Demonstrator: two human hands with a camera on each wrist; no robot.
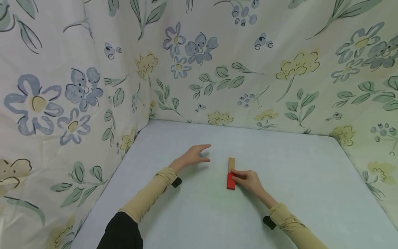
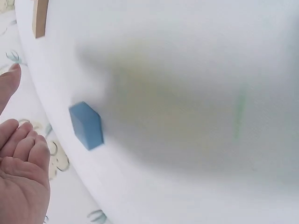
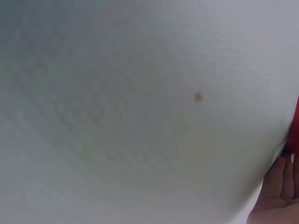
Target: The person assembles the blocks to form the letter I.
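A red block (image 1: 230,181) and a light wooden block (image 1: 231,164) lie end to end in a line on the white table. My right hand (image 1: 250,181) is at the right side of the red block, pinching it with thumb and index finger near the seam. In the right wrist view, only a red edge (image 3: 294,133) and several fingers (image 3: 275,179) show. To the left, my left hand (image 1: 192,155) hovers with thumb and fingers spread apart. Near it a blue block (image 2: 86,126) rests on the table, apart from the fingers; in the head view the hand mostly hides it.
A white table (image 1: 280,155) spreads under both hands. Flower-printed cloth (image 1: 217,93) hangs along its back, left and right edges. The wooden block (image 2: 40,18) also shows at the upper left of the left wrist view. Faint green and yellow marks tint the tabletop.
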